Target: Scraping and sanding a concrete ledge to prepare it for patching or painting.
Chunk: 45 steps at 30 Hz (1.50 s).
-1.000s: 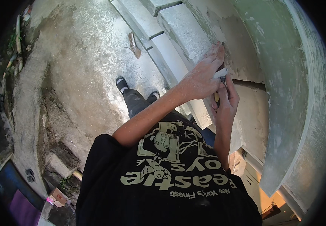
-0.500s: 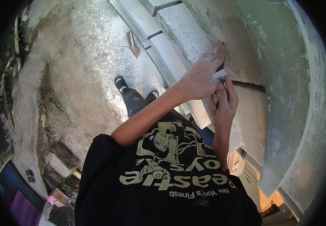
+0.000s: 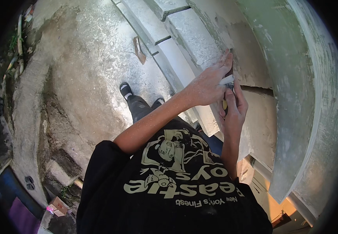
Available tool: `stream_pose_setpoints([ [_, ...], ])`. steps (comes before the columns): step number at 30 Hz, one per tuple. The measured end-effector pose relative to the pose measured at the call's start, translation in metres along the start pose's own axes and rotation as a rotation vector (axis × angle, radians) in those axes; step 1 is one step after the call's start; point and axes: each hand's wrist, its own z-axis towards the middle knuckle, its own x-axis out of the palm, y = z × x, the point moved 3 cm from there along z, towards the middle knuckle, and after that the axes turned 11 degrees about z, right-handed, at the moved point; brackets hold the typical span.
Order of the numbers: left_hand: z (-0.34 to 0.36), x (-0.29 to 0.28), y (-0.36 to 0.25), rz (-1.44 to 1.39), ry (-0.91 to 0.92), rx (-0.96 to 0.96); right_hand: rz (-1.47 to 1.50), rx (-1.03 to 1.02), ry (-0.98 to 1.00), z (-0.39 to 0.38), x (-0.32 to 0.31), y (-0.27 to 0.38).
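Left hand: the left hand point(image 3: 208, 84) lies spread, fingers point(image 3: 226, 59) pointing up, pressed flat on the pale plastered wall face point(image 3: 251, 46); a small white scrap, paper or cloth point(image 3: 227, 80), is pinned under its thumb side.
Right hand: the right hand point(image 3: 233, 111) is closed around a slim tool with a yellow handle point(image 3: 224, 104), just below the left hand and touching it.
Tool: only a sliver of yellow shows between the fingers; its working end is hidden behind both hands, so its kind cannot be told.
Work spot: beside a dark horizontal crack point(image 3: 260, 87) in the wall.
Hidden: the black printed shirt point(image 3: 169, 195) covers the lower middle; one black shoe point(image 3: 125, 89) shows on the grey concrete floor point(image 3: 87, 70).
Edges: grey stone steps point(image 3: 184, 35) run along the wall foot; a curved green-white ledge point(image 3: 294, 97) closes the right.
Open room: bare floor to the left, with a brown scrap point(image 3: 139, 50) near the steps.
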Motion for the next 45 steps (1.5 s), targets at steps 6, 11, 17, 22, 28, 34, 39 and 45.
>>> stream_pose_setpoints([
  [6, 0.002, 0.001, 0.0, -0.016, -0.062, 0.004, -0.067, -0.042, -0.001, 0.016, 0.001, -0.009],
  [11, 0.002, 0.002, 0.0, -0.026, -0.035, -0.021, 0.013, -0.001, 0.024, 0.024, 0.0, -0.007],
  [17, 0.014, 0.0, 0.01, 0.019, -0.089, 0.048, -0.071, -0.076, 0.057, 0.035, 0.003, 0.0],
  [22, 0.002, -0.024, 0.004, -0.06, 0.076, -0.042, 0.003, 0.021, 0.052, 0.017, 0.018, 0.005],
  [28, -0.008, 0.006, -0.012, 0.007, -0.053, 0.153, -0.019, 0.019, 0.015, -0.008, -0.012, 0.012],
  [34, 0.001, -0.001, -0.004, -0.036, -0.02, 0.025, -0.01, 0.041, 0.013, 0.012, 0.005, 0.013],
  [39, 0.002, 0.01, -0.003, -0.082, -0.075, 0.038, -0.04, -0.033, 0.008, 0.016, 0.005, 0.007],
  [45, 0.006, 0.003, 0.001, -0.013, -0.089, 0.084, -0.134, -0.083, -0.001, 0.011, 0.007, 0.012],
])
